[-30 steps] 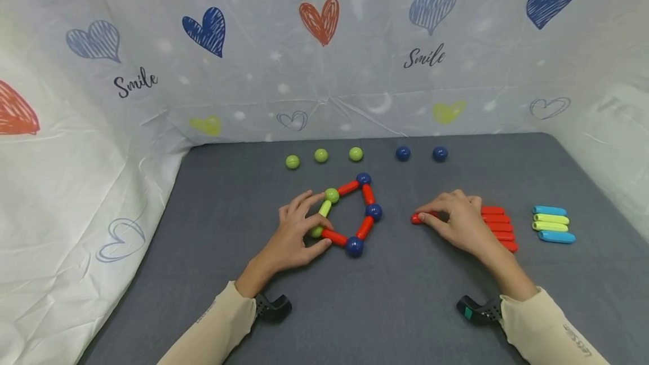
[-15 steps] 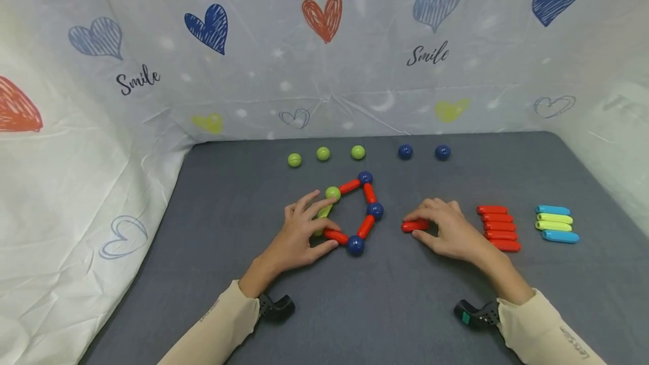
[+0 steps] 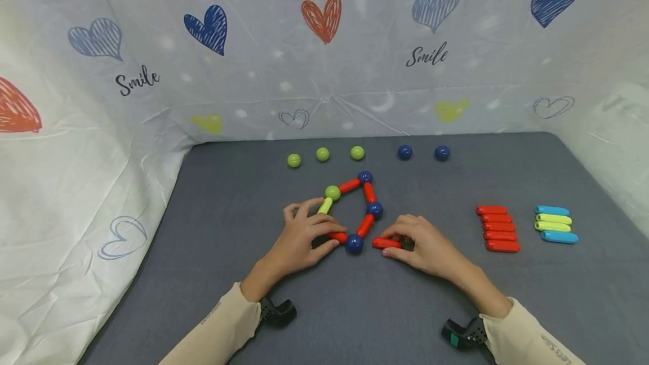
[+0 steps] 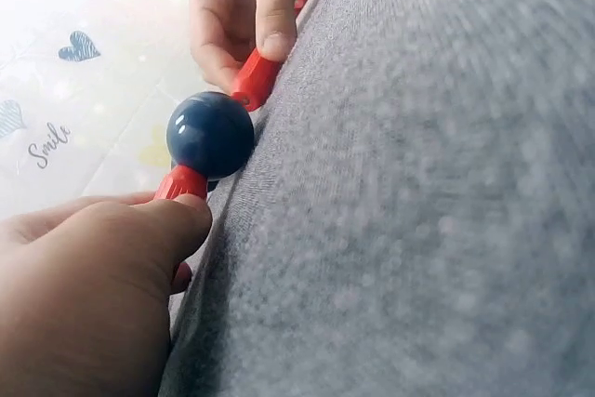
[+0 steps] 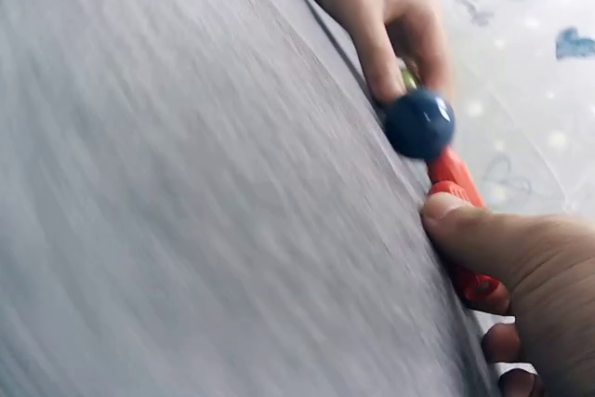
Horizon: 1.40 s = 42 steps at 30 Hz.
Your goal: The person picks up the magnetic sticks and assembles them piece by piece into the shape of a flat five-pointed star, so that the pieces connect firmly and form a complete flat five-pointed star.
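On the table lies a ring of red sticks and balls, with one lime stick (image 3: 325,205) and a green ball (image 3: 332,192) on its left side. My left hand (image 3: 296,241) pinches the red stick (image 4: 182,183) joined to the near blue ball (image 3: 354,244), and covers the ring's lower left corner. Between thumb and fingers, my right hand (image 3: 431,248) holds a loose red stick (image 3: 385,243) just right of that ball. In the head view a small gap separates the stick's end from the ball; the left wrist view shows them very close.
Several red sticks (image 3: 502,227) lie in a stack at the right, beside a smaller group of blue and lime sticks (image 3: 554,219). Along the back are three green balls (image 3: 323,154) and two blue balls (image 3: 442,153). A white printed cloth (image 3: 253,72) hangs behind the table.
My right hand has carried the red stick left from beside the red stack to near the blue ball. The left hand's fingers have drawn in over the ring's lower left red stick.
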{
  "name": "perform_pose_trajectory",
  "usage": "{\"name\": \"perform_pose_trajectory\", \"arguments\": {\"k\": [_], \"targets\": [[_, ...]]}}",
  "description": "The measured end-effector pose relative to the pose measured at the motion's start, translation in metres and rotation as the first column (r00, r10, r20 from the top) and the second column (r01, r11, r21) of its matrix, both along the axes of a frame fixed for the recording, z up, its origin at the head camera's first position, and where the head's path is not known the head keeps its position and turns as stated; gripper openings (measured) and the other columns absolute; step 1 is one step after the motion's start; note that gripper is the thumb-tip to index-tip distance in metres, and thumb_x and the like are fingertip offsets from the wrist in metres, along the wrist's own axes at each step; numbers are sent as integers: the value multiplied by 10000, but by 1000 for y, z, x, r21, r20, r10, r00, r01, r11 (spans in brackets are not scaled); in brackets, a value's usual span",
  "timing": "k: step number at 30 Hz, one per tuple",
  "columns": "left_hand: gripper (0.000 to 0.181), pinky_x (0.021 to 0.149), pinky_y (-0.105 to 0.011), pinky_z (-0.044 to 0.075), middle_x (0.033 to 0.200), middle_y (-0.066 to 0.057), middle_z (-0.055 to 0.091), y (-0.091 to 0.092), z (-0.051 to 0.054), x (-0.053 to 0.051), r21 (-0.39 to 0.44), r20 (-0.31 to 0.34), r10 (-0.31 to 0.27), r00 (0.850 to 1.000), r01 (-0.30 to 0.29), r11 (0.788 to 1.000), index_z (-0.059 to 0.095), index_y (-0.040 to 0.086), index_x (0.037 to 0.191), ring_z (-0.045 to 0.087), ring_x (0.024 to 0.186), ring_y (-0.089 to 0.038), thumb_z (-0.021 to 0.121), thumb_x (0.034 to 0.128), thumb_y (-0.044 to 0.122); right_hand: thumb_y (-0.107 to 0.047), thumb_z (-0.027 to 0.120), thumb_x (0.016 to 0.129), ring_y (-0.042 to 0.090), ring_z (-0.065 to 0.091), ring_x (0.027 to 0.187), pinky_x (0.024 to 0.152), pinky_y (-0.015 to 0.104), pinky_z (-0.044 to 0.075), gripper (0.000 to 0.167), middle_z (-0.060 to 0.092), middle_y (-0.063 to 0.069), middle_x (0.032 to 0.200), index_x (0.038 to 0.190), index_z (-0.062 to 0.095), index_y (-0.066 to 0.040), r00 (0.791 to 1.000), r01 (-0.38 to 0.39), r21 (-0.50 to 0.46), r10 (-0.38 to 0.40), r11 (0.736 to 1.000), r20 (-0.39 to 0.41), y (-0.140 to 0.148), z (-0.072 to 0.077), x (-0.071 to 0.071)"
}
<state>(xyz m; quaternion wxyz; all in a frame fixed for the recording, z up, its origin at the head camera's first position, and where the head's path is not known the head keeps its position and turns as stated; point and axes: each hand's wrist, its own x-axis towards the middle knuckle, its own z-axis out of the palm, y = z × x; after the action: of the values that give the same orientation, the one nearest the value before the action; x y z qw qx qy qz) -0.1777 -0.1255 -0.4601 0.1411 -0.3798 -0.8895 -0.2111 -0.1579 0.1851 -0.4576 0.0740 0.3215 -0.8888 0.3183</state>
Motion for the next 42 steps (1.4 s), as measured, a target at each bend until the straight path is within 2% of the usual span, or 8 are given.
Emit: {"name": "perform_pose_trajectory", "arguments": {"k": [6, 15, 23, 31, 37, 42], "targets": [[260, 1066, -657, 209, 1171, 101, 715, 3, -1, 1, 4, 4, 25, 1000, -25, 1000, 736, 342, 1204, 422, 1422, -293, 734, 944, 336, -349, 827, 850, -1, 426, 704, 702, 240, 358, 254, 586, -181, 848, 1098, 773, -330, 1000, 7, -43, -8, 999, -16, -11, -4, 7], [229, 1075, -646, 181, 1155, 114, 705, 4, -2, 2, 28, 44, 30, 999, -32, 999, 736, 364, 1172, 405, 1421, -274, 733, 947, 324, -331, 826, 850, 9, 430, 701, 690, 234, 359, 269, 554, -173, 840, 1114, 782, -301, 999, 31, -66, -34, 997, -41, -15, -5, 12], [214, 1053, -663, 197, 1128, 78, 709, 4, -1, 2, 49, 24, 29, 999, -30, 998, 739, 332, 1126, 430, 1397, -316, 735, 923, 266, -339, 805, 874, 12, 435, 726, 675, 224, 370, 306, 560, -166, 872, 1175, 769, -295, 999, 29, -66, -30, 997, -15, -15, -5, 12], [185, 1027, -646, 212, 1070, 54, 718, 3, -1, 0, 69, -2, 74, 997, -73, 995, 750, 268, 1029, 463, 1360, -335, 680, 868, 212, -250, 845, 843, 39, 482, 738, 708, 263, 401, 373, 621, -96, 902, 1195, 741, -187, 1000, 8, -165, -8, 986, -2, -12, -5, 6], [196, 1028, -652, 200, 1112, 40, 703, 2, -2, 1, 74, 9, 81, 997, -82, 994, 740, 258, 1034, 443, 1381, -347, 669, 857, 209, -256, 843, 842, 77, 511, 793, 780, 300, 363, 371, 652, -70, 908, 1191, 743, -179, 996, 71, -151, -78, 986, -43, -8, -2, 2], [296, 1054, -662, 164, 1226, 47, 672, 2, -2, 2, 59, 33, 30, 999, -32, 998, 714, 270, 1172, 382, 1435, -338, 693, 885, 339, -277, 846, 838, 89, 513, 829, 796, 314, 333, 365, 666, -76, 926, 1177, 745, -186, 990, 129, -108, -134, 986, -35, -6, -4, 2]]}}
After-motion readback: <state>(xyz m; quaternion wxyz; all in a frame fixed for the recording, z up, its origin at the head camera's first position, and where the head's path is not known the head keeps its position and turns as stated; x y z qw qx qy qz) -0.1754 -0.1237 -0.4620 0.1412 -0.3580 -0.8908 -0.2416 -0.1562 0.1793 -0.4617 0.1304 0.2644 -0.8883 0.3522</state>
